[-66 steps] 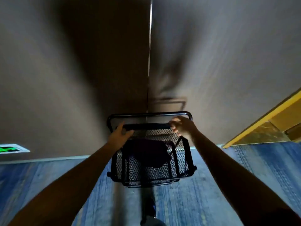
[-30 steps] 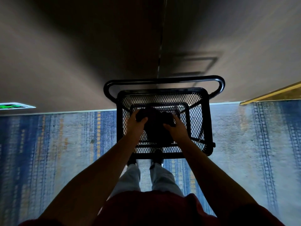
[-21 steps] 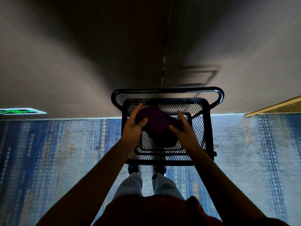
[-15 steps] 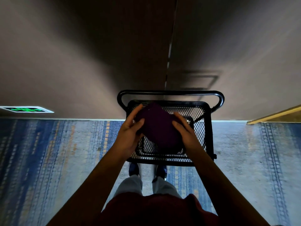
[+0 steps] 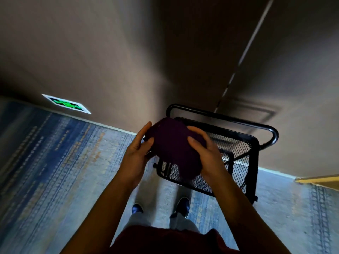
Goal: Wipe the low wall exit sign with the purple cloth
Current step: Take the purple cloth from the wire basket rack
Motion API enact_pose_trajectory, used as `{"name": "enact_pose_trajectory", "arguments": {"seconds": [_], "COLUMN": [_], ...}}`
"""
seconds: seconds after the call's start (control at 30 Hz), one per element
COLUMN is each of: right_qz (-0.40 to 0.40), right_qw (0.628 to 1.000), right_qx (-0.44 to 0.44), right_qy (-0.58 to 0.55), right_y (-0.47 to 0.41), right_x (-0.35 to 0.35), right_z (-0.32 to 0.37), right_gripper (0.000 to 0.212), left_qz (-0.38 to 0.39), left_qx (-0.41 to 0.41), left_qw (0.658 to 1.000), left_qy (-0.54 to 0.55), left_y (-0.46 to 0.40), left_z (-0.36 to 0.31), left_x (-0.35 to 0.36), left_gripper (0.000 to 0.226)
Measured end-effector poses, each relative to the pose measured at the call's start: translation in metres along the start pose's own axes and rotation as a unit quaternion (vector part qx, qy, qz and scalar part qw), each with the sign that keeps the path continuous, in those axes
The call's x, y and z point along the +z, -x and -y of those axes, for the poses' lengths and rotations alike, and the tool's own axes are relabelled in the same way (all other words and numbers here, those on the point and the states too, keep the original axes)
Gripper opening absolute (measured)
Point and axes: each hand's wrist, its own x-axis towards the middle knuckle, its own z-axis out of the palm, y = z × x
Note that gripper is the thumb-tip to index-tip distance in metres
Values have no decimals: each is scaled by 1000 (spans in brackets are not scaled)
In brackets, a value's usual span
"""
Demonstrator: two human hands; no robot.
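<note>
The dark purple cloth (image 5: 172, 145) hangs bunched between both hands, above the near left corner of the black mesh cart (image 5: 238, 143). My left hand (image 5: 136, 153) grips its left side, my right hand (image 5: 203, 151) its right side. The exit sign (image 5: 66, 104) glows green in a white frame, set low in the brown wall just above the floor, well to the left of my hands.
A blue and grey patterned carpet (image 5: 55, 171) covers the floor. The cart stands against the wall (image 5: 128, 52), with its handle bar on the far side. A yellow frame edge (image 5: 321, 181) shows at the right. My feet (image 5: 181, 205) stand on the carpet below the cart.
Both hands let go of the cart handle, reached into the basket and lifted the purple cloth out. The view has swung left, so the exit sign sits nearer the middle.
</note>
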Motion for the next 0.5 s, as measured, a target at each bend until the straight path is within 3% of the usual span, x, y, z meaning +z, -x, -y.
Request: {"name": "enact_pose_trajectory", "arguments": {"seconds": [0.13,0.3,0.5], "right_qz": [-9,23,41], "right_qw": [998,988,976], "right_qx": [-30,-64,-114], "right_qy": [46,138,181], "right_y": [4,18,47], "right_x": [44,122,248], "right_z": [6,-10,-59], "right_gripper": [29,28,30], "left_qz": [-13,-127,-86], "left_qx": [-6,11,-4], "left_qw": [1000,990,996], "left_qy": [-20,-59,-13], "left_y": [25,67,112], "left_z": [-8,-14,-43], "left_x": [-38,-98,-194], "left_gripper": [58,58,76]}}
